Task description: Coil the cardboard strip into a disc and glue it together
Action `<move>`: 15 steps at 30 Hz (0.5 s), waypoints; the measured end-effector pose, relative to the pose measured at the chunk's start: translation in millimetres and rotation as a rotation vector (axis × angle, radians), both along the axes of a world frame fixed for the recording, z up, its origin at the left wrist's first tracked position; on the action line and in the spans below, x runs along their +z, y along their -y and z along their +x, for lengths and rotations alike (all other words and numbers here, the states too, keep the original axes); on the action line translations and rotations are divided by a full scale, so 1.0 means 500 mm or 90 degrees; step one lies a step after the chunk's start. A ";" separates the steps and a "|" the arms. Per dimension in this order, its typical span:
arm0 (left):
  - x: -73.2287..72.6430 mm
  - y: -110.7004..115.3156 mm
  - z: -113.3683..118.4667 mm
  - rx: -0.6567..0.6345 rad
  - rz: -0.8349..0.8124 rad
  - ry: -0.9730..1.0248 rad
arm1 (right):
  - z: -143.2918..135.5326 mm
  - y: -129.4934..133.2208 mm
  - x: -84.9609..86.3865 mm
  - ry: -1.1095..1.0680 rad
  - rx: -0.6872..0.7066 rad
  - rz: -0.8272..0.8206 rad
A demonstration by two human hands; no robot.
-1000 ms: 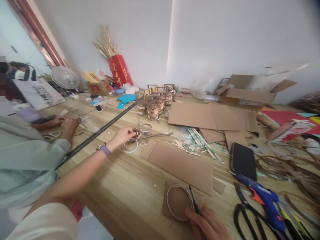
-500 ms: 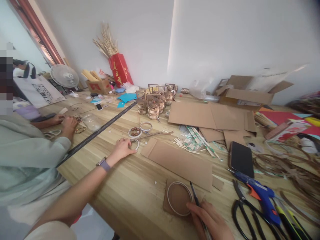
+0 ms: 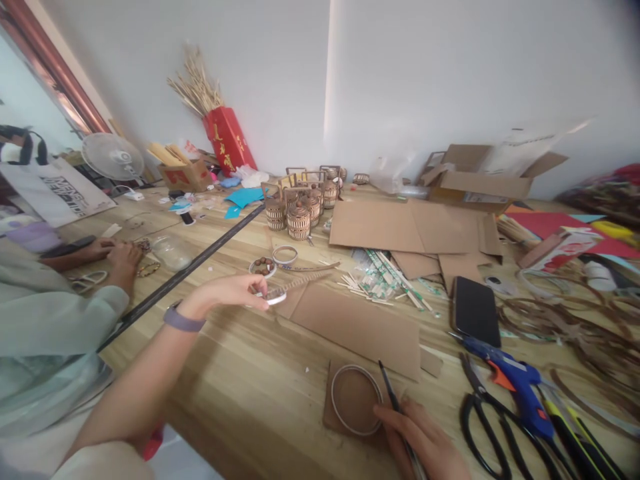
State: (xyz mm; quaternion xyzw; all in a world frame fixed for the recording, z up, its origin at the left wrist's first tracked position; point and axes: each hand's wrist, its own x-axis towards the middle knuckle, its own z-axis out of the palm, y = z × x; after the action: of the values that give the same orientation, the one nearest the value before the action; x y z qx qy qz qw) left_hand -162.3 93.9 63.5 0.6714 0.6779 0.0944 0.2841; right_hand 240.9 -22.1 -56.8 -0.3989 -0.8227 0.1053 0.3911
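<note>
My left hand (image 3: 235, 292) pinches a small pale ring (image 3: 277, 299) between thumb and fingers, held tilted nearly edge-on above the table. Close behind it are another ring (image 3: 285, 262) and a ring-shaped holder with brown beads (image 3: 262, 266). At the front, a larger thin ring (image 3: 334, 392) lies flat on a square of brown cardboard (image 3: 356, 400). My right hand (image 3: 425, 437) grips a dark slim pen (image 3: 389, 385), its tip pointing up and away. A finger of that hand reaches the ring's right edge; whether it presses there is hard to tell.
Scissors (image 3: 483, 407), a blue glue gun (image 3: 520, 383) and a black phone (image 3: 475, 311) lie at right. Cardboard sheets (image 3: 360, 330), sticks (image 3: 383, 280) and small woven baskets (image 3: 299, 221) are farther back. At left, a co-worker's hands (image 3: 123, 257) handle beads.
My left hand has raised the small ring from the table and tipped it toward edge-on. My right hand keeps its hold on the pen. The whole view has shifted slightly.
</note>
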 end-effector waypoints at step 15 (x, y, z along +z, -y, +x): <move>-0.028 0.119 0.179 -0.171 0.152 0.059 | -0.085 -0.117 0.121 0.141 -0.056 0.056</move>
State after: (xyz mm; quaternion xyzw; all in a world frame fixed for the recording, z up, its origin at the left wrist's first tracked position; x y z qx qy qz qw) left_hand -72.9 34.3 49.5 0.7799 0.5522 0.1658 0.2436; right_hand 198.5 36.6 3.9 -0.4261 -0.8465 0.0076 0.3191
